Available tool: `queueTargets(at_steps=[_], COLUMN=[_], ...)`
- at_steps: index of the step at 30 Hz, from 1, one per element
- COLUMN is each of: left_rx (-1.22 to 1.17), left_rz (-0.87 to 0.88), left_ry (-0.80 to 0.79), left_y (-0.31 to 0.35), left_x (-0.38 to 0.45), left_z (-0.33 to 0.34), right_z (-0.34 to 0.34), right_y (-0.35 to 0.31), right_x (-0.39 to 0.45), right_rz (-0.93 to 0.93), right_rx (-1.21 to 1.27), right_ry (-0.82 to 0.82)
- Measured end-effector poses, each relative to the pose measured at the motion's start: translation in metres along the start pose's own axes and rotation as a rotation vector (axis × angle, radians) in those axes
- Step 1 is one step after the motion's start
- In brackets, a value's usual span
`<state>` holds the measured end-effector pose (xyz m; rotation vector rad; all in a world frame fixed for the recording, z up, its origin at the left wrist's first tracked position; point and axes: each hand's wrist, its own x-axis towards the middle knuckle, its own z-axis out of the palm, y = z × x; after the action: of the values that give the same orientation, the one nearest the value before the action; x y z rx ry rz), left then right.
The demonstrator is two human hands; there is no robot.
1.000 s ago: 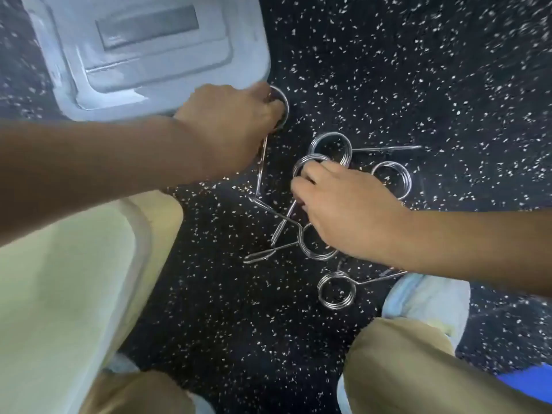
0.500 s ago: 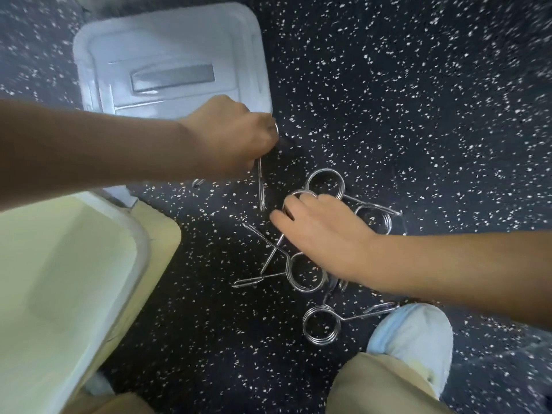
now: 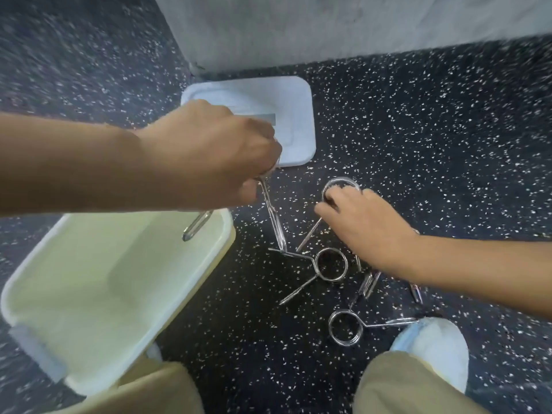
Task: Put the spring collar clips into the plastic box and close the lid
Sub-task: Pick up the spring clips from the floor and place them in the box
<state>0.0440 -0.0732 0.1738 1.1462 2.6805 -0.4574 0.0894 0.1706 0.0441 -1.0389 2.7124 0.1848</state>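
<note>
Head view: the left hand (image 3: pixel 209 153) is clenched around one spring collar clip (image 3: pixel 270 216), whose two handles hang out below the fist, one over the rim of the open plastic box (image 3: pixel 206 264). The right hand (image 3: pixel 367 231) rests with curled fingers (image 3: pixel 328 204) on a clip's coil (image 3: pixel 339 184) on the speckled floor (image 3: pixel 448 144). Two more clips lie in full view, a middle clip (image 3: pixel 331 264) and a near clip (image 3: pixel 345 327), others hidden under the wrist; one lid (image 3: pixel 298 115) lies beyond.

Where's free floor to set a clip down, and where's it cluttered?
Free: speckled black floor right of the white plastic lid, and the strip between the pale yellow plastic box and the knees. Crowded: the steel spring clips by the right hand.
</note>
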Motion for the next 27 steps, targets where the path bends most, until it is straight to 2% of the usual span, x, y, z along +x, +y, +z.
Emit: queueTargets(at_steps=[5, 9, 16, 21, 27], left_rx=[-0.211, -0.292, -0.554, -0.652, -0.606], left_rz=[-0.106, -0.203, -0.559, -0.754, -0.905], left_ry=[0.042, 0.076, 0.101, 0.034, -0.119], left_y=[0.001, 0.010, 0.024, 0.022, 0.017], left_x=[-0.053, -0.081, -0.129, -0.167, -0.190], left_z=[0.004, 0.038, 0.078, 0.102, 0.133], right_z=[-0.019, -0.019, -0.033, -0.064, -0.090], right_y=[-0.005, -0.020, -0.038, -0.047, -0.059], right_x=[-0.010, -0.002, 0.030, 0.056, 0.082], right_rz=[0.026, 0.056, -0.016, -0.015, -0.040], right_rx=[0.041, 0.114, 0.365, 0.516, 0.614], right_ry=[0.006, -0.070, 0.002, 0.087, 0.163])
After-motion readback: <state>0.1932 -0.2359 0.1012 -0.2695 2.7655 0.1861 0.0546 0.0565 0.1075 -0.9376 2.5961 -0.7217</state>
